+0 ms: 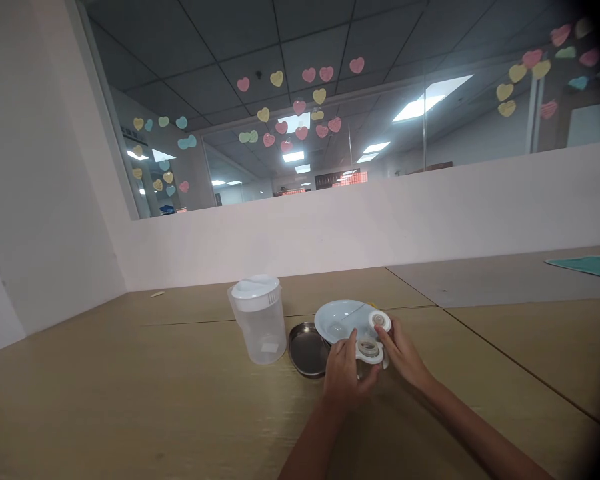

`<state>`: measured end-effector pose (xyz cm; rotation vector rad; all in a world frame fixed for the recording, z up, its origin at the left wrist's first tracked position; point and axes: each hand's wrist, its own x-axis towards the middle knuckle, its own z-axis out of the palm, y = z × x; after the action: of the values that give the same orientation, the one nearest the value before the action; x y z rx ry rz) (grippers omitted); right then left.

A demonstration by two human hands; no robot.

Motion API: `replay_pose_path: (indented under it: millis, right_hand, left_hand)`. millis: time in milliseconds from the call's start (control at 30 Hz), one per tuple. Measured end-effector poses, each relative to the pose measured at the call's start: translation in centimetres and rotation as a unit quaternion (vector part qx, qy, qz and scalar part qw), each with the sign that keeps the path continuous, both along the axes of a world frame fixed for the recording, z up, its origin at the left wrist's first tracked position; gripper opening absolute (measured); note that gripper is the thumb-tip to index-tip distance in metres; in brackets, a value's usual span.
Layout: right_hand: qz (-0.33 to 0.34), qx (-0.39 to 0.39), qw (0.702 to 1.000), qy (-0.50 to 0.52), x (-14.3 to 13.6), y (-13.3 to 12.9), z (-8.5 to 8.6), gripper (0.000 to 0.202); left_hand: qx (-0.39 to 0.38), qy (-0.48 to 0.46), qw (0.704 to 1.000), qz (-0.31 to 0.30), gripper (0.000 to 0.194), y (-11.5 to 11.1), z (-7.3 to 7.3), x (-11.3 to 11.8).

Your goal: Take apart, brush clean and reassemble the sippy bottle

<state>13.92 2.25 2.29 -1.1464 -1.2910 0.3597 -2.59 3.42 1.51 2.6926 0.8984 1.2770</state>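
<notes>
My left hand [347, 370] is closed around a small bottle [370, 349] with a white collar and a round mouth facing up. In my right hand [401, 355], thumb and fingers hold the bottle's round white lid [379, 321], raised off the mouth. Whether a hinge joins lid and collar I cannot tell. Just beyond both hands lies a light blue plate [333, 317] with something clear on it, too small to make out. A dark metal dish [309, 353] sits beside my left hand, touching or close to the plate.
A clear plastic pitcher [263, 337] with a white lid stands upright left of the metal dish. Seams run across the tan tabletop [180, 400]. A green cloth [590, 265] lies far right. Behind is a white wall with a window [300, 100] bearing heart-shaped notes.
</notes>
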Motion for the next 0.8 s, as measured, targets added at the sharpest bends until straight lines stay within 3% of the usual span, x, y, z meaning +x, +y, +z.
replay_pose_path:
  millis: [200,400,567,800]
  right_hand:
    - [0.045,-0.016,0.999,-0.004,0.3,0.7,-0.8,0.044]
    - [0.063,-0.019,0.998,0.013,0.1,0.0,0.1,0.044]
    - [0.005,-0.018,0.996,0.082,0.4,-0.1,0.4,0.051]
    - [0.063,-0.038,0.985,0.157,0.3,-0.1,0.6,0.05]
  left_hand:
    - [0.002,0.004,1.0,-0.006,0.067,-0.1,0.2,0.0]
    - [0.008,0.005,1.0,-0.009,0.067,-0.2,0.2,0.0]
    - [0.002,0.002,1.0,-0.01,0.067,-0.3,0.3,0.0]
    - [-0.002,0.008,1.0,-0.006,0.067,-0.3,0.4,-0.1]
